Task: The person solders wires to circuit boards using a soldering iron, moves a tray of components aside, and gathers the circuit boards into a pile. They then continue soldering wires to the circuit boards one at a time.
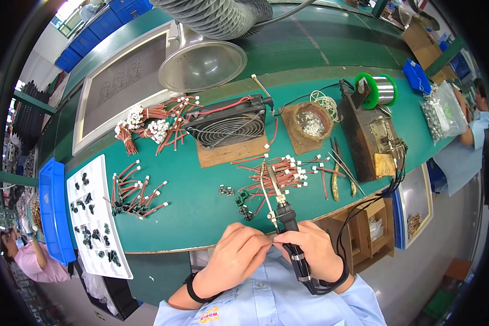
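My right hand [314, 251] is wrapped around a black soldering iron [288, 216] with a thin metal solder-feed tube along its side. The iron's tip points away from me, over the table. My left hand [238, 258] is closed in a pinch, its fingertips meeting those of the right hand beside the iron's handle. Whatever lies between these fingertips is too small or hidden to name. Just beyond the hands are small black and green parts [243, 200] and a loose pile of red-and-black wires with white connectors [288, 173].
Beyond stand a black fan [228, 124], a round pot [311, 122], a solder wire spool [384, 90] and a metal fume hood [202, 66]. Pliers [335, 183] and tweezers [346, 173] lie right. Leftward are wired parts [138, 198], a white tray [94, 163] and a blue bin [54, 212].
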